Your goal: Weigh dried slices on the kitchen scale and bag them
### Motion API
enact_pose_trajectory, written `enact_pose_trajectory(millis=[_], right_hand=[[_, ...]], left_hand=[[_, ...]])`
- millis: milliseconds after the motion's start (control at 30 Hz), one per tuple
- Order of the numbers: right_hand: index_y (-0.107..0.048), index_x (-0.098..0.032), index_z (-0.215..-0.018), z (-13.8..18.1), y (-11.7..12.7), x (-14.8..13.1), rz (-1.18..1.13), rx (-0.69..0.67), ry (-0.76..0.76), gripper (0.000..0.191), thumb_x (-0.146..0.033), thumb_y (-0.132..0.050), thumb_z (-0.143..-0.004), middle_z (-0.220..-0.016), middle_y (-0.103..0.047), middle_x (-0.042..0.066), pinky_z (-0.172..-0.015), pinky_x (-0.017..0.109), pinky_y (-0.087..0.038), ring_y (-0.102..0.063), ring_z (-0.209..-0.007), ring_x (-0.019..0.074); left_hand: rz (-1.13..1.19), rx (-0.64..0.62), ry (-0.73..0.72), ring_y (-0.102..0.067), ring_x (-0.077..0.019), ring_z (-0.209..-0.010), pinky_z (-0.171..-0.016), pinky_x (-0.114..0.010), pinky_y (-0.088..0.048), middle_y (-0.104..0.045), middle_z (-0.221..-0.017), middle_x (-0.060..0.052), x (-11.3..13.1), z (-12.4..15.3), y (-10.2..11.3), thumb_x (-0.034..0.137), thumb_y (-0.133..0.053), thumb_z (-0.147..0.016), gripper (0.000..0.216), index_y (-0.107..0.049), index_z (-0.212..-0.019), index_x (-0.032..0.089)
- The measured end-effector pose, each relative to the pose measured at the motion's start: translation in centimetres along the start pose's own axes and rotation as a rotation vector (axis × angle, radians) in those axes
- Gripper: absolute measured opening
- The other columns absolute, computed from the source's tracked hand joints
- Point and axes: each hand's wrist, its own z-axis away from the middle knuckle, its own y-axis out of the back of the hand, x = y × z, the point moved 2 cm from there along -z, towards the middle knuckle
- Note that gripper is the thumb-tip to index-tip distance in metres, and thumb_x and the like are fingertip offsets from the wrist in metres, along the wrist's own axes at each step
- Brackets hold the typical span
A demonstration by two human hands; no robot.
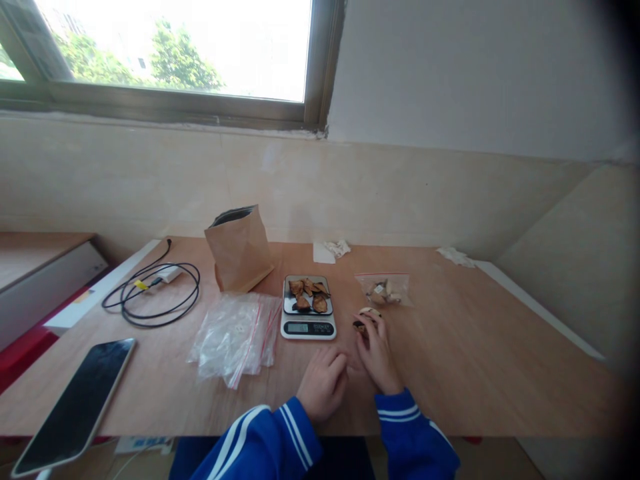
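Observation:
My left hand (324, 384) rests low over the table with its fingers curled in a pinch. Between my hands shows a faint see-through film with a reddish edge, seemingly a clear zip bag (354, 362), at the left fingertips. My right hand (379, 352) is closed around a few dried slices (359, 327), dark brown and pale, partly hidden by the fingers. Just ahead, a white digital scale (309, 329) carries several brown dried slices (319, 304) on its metal plate; its display is too small to read. A filled zip bag (384, 291) of dried pieces lies beyond my right hand.
Left of the scale lies a stack of clear zip bags (233, 337). Behind it stands an open brown paper pouch (241, 250). A coiled black cable (125, 313) and a phone (77, 403) occupy the left side. Crumpled tissue (337, 249) sits near the wall.

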Motion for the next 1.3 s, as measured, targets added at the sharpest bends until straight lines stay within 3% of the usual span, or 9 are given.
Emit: enact_pose_trajectory(millis=[167, 300, 433, 633, 800, 933, 1133, 1300], right_hand=[[-0.056, -0.022, -0.114, 0.0, 0.0, 0.4, -0.047, 0.05, -0.017, 0.031, -0.017, -0.042, -0.087, -0.116, -0.046, 0.012, -0.097, 0.049, -0.043, -0.049, -0.114, 0.0259], [-0.059, -0.021, -0.109, 0.0, 0.1, 0.4, -0.055, 0.055, -0.025, 0.027, -0.019, -0.043, -0.087, -0.113, -0.048, 0.012, -0.095, 0.048, -0.045, -0.051, -0.111, 0.0259], [-0.061, -0.021, -0.106, -0.1, 0.1, 0.4, -0.064, 0.078, -0.032, 0.025, -0.02, -0.044, -0.087, -0.109, -0.05, 0.012, -0.093, 0.048, -0.045, -0.052, -0.107, 0.0255], [-0.062, -0.02, -0.102, -0.3, 0.3, 0.2, -0.099, 0.12, -0.049, 0.022, -0.022, -0.046, -0.088, -0.102, -0.055, 0.011, -0.087, 0.045, -0.048, -0.056, -0.099, 0.0239], [-0.063, -0.021, -0.099, -0.3, 0.3, 0.3, -0.172, 0.106, -0.073, 0.02, -0.023, -0.047, -0.089, -0.098, -0.06, 0.01, -0.083, 0.042, -0.05, -0.058, -0.095, 0.0232], [-0.063, -0.02, -0.097, -0.2, 0.7, 0.1, -0.193, 0.101, -0.074, 0.019, -0.024, -0.047, -0.089, -0.097, -0.063, 0.009, -0.083, 0.04, -0.05, -0.06, -0.094, 0.0224], [-0.063, -0.02, -0.097, -1.5, 0.4, -4.4, -0.232, 0.116, -0.088, 0.016, -0.024, -0.049, -0.089, -0.095, -0.066, 0.007, -0.079, 0.034, -0.051, -0.061, -0.085, 0.0188], [-0.062, -0.021, -0.1, -4.8, -2.8, -9.7, -0.367, -0.024, 0.005, 0.019, -0.022, -0.045, -0.091, -0.097, -0.066, 0.007, -0.083, 0.034, -0.05, -0.062, -0.092, 0.0193]], left_hand=[[-0.017, 0.293, 0.151, -0.055, -0.0208, -0.096, -0.083, -0.036, -0.045, -0.059, -0.098, -0.007, -0.6, 1.3, 3.4, 0.007, -0.038, -0.085, 0.026, -0.058, -0.095, 0.021], [-0.158, 0.484, 0.282, -0.054, -0.0234, -0.101, -0.089, -0.042, -0.044, -0.057, -0.105, -0.008, -2.7, -0.1, 6.2, 0.014, -0.043, -0.087, 0.023, -0.056, -0.105, 0.021], [-0.328, 0.459, 0.276, -0.052, -0.0247, -0.104, -0.092, -0.045, -0.042, -0.056, -0.115, -0.01, -4.6, -2.8, 7.5, 0.02, -0.046, -0.088, 0.032, -0.051, -0.12, 0.022], [-0.475, 0.275, 0.221, -0.052, -0.0261, -0.106, -0.087, -0.045, -0.044, -0.057, -0.12, -0.007, -5.7, -3.9, 6.1, 0.023, -0.049, -0.087, 0.03, -0.055, -0.116, 0.025], [-0.476, 0.293, 0.226, -0.054, -0.0246, -0.096, -0.082, -0.042, -0.048, -0.059, -0.109, -0.009, -6.7, -3.2, 5.3, 0.018, -0.052, -0.085, 0.035, -0.055, -0.12, 0.022], [-0.368, 0.355, 0.163, -0.057, -0.0207, -0.089, -0.08, -0.037, -0.05, -0.059, -0.097, -0.006, -7.4, -2.9, 5.4, 0.015, -0.051, -0.085, 0.029, -0.059, -0.112, 0.024], [-0.194, 0.61, 0.125, -0.058, -0.019, -0.094, -0.084, -0.036, -0.049, -0.059, -0.099, -0.007, -6.9, -2.2, 6.7, 0.019, -0.049, -0.088, 0.027, -0.058, -0.113, 0.024], [-0.126, 0.798, 0.138, -0.059, -0.0189, -0.09, -0.076, -0.034, -0.049, -0.061, -0.097, -0.007, -6.5, -1.9, 7.1, 0.022, -0.054, -0.086, 0.021, -0.057, -0.107, 0.02]])
